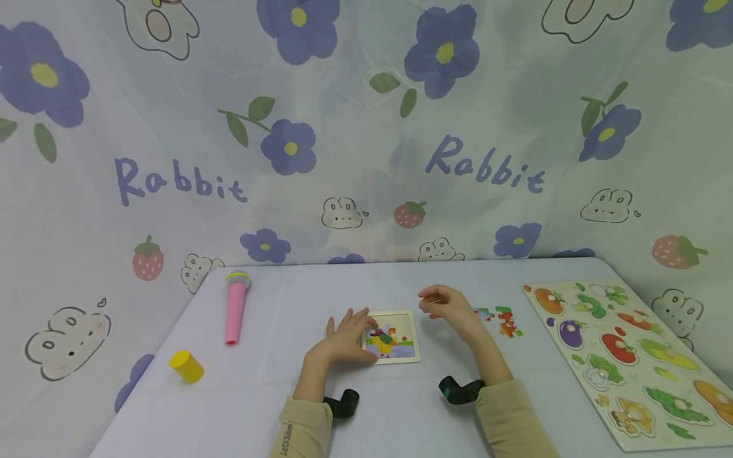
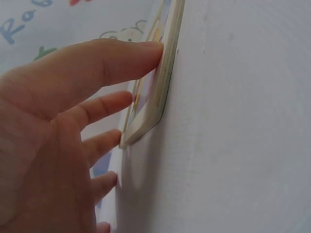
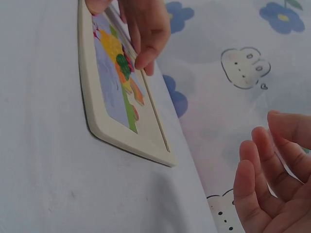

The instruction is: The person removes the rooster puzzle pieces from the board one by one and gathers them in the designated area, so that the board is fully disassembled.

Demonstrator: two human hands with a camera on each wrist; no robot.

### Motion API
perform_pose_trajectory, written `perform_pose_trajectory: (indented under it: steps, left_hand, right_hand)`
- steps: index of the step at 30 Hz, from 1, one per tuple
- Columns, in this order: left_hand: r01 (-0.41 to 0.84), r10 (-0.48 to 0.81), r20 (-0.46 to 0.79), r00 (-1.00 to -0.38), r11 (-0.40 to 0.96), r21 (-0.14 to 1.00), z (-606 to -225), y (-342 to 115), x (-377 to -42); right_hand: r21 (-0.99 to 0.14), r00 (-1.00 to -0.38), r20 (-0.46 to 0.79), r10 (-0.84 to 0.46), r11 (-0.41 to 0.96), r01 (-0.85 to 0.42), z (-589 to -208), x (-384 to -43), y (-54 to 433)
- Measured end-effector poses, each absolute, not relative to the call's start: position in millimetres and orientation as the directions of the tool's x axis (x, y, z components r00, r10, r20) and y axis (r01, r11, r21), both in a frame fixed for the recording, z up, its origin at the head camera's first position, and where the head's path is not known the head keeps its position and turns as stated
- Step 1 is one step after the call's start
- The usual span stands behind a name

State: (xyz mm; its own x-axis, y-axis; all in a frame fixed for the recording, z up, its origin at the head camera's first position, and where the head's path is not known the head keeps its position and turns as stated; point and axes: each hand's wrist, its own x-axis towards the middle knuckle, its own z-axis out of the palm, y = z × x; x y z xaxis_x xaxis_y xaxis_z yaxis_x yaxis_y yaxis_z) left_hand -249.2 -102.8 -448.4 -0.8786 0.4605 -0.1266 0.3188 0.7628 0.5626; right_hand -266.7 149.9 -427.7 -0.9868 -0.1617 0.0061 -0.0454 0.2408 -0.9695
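A small jigsaw puzzle in a pale wooden frame (image 1: 417, 346) lies at the middle of the table. Colourful puzzle pieces (image 3: 112, 44) fill its near part, while bare wood shows along its far side. My left hand (image 1: 340, 338) lies over the frame's left end, thumb on the near border and a fingertip at the pieces; the other fingers spread past the left edge. To the right of the frame, my right hand (image 1: 449, 306) is raised with loosely bent fingers and nothing visible in them. Loose puzzle pieces (image 1: 506, 321) lie just beyond the right wrist.
On the right lies a large vegetable peg board (image 1: 607, 394). A pink toy microphone (image 1: 235, 312) and a yellow cylinder (image 1: 186, 366) are on the left. Behind the table hangs a flower-and-rabbit printed cloth (image 1: 366, 133). Each wrist wears a black camera (image 1: 458, 390).
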Motion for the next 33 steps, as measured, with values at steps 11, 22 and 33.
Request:
perform_pose_trajectory:
  steps: [11, 22, 33]
  left_hand:
    - [0.318, 0.462, -0.132, -0.877, 0.765, 0.56, -448, -103, -249]
    - [0.328, 0.469, -0.131, -0.874, 0.766, 0.553, -449, -103, -249]
    - [0.335, 0.467, -0.124, -0.875, 0.77, 0.543, -450, -103, -250]
  right_hand:
    - [-0.945, -0.97, -0.043, -0.24, 0.324, -0.039, -440, -266, 124]
    - [-0.779, -0.952, -0.005, -0.306, 0.598, -0.188, -450, -268, 101]
    - [-0.624, -0.934, -0.068, -0.351, 0.746, -0.235, -447, -263, 90]
